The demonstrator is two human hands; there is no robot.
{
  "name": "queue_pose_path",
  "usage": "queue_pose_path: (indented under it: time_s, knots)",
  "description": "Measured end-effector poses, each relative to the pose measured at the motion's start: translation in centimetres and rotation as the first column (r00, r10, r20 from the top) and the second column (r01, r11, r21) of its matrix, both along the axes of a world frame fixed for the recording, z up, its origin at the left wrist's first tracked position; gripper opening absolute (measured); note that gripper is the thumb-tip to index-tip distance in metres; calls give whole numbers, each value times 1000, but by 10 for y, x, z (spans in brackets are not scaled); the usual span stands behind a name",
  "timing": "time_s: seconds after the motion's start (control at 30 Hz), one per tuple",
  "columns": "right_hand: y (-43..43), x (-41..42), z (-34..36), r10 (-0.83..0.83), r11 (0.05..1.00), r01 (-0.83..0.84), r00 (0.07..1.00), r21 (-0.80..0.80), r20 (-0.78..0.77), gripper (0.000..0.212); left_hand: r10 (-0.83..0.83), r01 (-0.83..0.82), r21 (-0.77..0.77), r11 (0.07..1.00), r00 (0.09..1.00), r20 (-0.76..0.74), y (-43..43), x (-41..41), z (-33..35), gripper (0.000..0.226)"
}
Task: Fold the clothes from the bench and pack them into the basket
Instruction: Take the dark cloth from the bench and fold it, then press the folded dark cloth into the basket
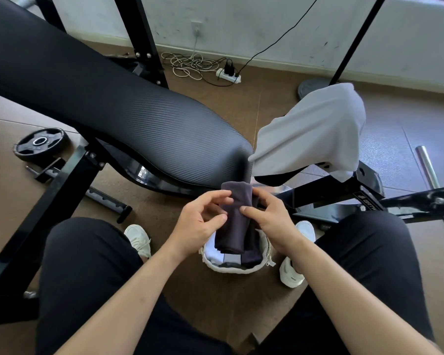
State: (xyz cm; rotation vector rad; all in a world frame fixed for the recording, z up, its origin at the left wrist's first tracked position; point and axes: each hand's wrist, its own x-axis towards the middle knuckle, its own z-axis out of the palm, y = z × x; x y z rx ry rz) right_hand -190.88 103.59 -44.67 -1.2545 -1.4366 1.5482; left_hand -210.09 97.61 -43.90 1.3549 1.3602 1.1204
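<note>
A folded dark purple-grey garment stands upright over the white woven basket on the floor between my feet. My left hand holds its left side with curled fingers. My right hand grips its right side, thumb across the front. Inside the basket lie folded white, grey and dark pieces. A light grey garment hangs draped over the end of the black padded bench.
A black weight plate lies on the floor at left. A power strip with tangled cables sits near the wall. A steel bar and the bench's black frame stand at right. My white shoes flank the basket.
</note>
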Motion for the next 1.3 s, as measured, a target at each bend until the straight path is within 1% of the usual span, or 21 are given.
queue_pose_path:
  time_s: [0.03, 0.07, 0.1, 0.17, 0.2, 0.27, 0.3, 0.37, 0.43, 0.5, 0.6, 0.73, 0.8, 0.83, 0.9, 0.97, 1.1, 1.17, 1.3]
  knots:
    - [0, 1, 1, 6, 1000, -7, 999, -28, -39, 40, 31, -28, 41, 999, 997, -74, 0, -2, -1, 47]
    - [1, 2, 1, 18, 998, -23, 996, -58, -86, 44, 41, -34, 56, 998, 992, -117, 1, -5, -2, 49]
    - [1, 3, 2, 31, 995, -43, 990, -87, -138, 49, 17, -13, 34, 999, 993, -118, 2, -7, -1, 52]
    - [1, 4, 5, 33, 989, -65, 973, -132, -231, 60, -104, 101, -51, 994, 993, -61, 2, -9, 0, 60]
    - [1, 4, 7, 24, 986, -65, 966, -151, -256, 66, -171, 170, -90, 981, 985, -8, 2, -9, 0, 65]
    - [-2, 3, 8, 30, 986, -71, 966, -152, -258, 76, -261, 278, -147, 949, 957, 124, 0, -6, 0, 74]
    - [-4, 2, 7, 48, 989, -78, 972, -123, -231, 77, -285, 306, -159, 939, 948, 141, 0, -6, -1, 77]
    - [-9, 1, 6, 81, 995, -89, 985, -52, -151, 73, -307, 314, -174, 933, 949, 70, 1, -5, -6, 84]
    - [-14, 2, 6, 125, 992, -127, 987, -18, -98, 69, -292, 290, -197, 936, 956, 21, 3, -5, -12, 91]
    - [-16, 4, 3, 190, 981, -191, 981, -25, -45, 75, -269, 265, -200, 943, 963, 11, 4, -4, -17, 99]
    - [-17, 11, -5, 281, 959, -278, 959, -51, 43, 86, -279, 260, -203, 944, 958, -72, 3, 1, -29, 106]
    - [-15, 23, -24, 321, 926, -309, 947, -217, 25, 91, -349, 300, -313, 901, 931, -111, 4, 5, -48, 119]
    - [-16, 26, -43, 361, 902, -317, 926, -294, 108, 97, -407, 318, -413, 854, 902, -147, 4, 9, -66, 128]
    - [-18, 27, -54, 384, 883, -320, 913, -342, 137, 102, -448, 336, -475, 813, 883, -142, 3, 12, -76, 134]
    - [-23, 29, -79, 440, 845, -330, 876, -420, 196, 112, -507, 368, -594, 716, 859, -79, -1, 19, -97, 139]
    - [-24, 30, -98, 486, 823, -330, 830, -463, 272, 116, -501, 366, -673, 643, 865, -8, -2, 26, -120, 134]
    - [-15, 34, -125, 512, 803, -291, 783, -520, 354, 103, -451, 344, -744, 573, 890, 64, 6, 39, -162, 129]
    - [-7, 37, -141, 530, 784, -279, 766, -554, 365, 104, -402, 327, -759, 563, 911, 94, 10, 46, -180, 129]
    - [13, 42, -174, 515, 716, -203, 800, -668, 308, 106, -337, 289, -720, 631, 938, 80, 20, 57, -215, 129]
